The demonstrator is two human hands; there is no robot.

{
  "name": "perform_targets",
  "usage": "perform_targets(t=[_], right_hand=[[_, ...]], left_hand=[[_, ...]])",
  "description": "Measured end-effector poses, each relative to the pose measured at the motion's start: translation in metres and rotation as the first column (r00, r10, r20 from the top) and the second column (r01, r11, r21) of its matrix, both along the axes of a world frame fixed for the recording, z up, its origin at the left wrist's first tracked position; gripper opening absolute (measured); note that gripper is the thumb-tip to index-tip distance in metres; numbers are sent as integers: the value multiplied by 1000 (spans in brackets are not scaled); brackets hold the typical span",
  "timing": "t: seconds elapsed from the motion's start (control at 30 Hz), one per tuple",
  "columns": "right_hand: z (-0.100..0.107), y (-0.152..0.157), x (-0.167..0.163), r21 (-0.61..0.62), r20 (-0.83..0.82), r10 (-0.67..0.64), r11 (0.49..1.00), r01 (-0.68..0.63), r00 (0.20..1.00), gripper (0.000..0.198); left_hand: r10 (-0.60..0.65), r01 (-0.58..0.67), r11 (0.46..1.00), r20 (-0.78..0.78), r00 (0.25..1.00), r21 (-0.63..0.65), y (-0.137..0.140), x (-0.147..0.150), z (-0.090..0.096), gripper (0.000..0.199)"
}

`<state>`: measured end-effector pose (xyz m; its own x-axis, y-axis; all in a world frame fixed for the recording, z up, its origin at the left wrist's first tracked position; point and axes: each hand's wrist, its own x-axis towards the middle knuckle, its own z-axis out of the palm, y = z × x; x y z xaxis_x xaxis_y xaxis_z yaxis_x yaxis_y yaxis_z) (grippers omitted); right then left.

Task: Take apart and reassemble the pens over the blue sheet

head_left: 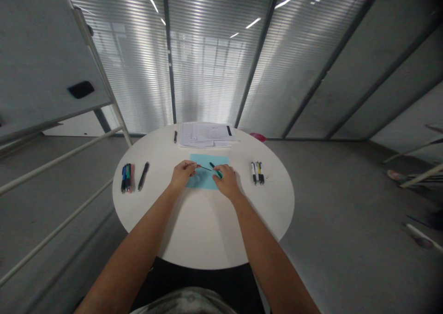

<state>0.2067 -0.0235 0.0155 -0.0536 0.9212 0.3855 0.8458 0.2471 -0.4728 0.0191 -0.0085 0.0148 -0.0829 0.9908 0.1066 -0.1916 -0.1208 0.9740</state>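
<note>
A thin dark pen refill [205,168] is pinched at its left end by my left hand [183,172], whose fingers are closed. Its other end reaches toward the fingertips of my right hand [225,179]. Those fingers are closed around a green and black pen barrel [218,173]; my hand partly covers it. Both hands are just above a light blue sheet [204,183] on the white round table [204,231]. Whether the refill's tip touches the barrel is too small to tell.
Several pens [127,178] lie side by side at the left, with a single dark pen [143,176] beside them. White and yellow pens [257,172] lie at the right. Papers [204,135] and a short black pen [175,137] are at the back. A whiteboard [44,46] stands left.
</note>
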Motion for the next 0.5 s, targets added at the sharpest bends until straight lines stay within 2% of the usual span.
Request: perform_targets(t=[0.1,0.23,0.37,0.5], right_hand=[[4,-3,-2,13,-30,116,993,-116,993,22],[5,-4,-4,15,-43,173,985,-172,984,17],[2,0,-1,18,-38,160,987,-160,986,17],[0,3,2,38,-46,99,994,-98,994,15]], left_hand=[[3,-3,1000,-5,1000,-14,0,1,0,27],[13,-14,1000,-22,1000,-25,-1,2,1,29],[31,-31,999,-2,1000,-43,0,-1,1,31],[130,-128,990,44,991,-55,6,-9,-1,26]])
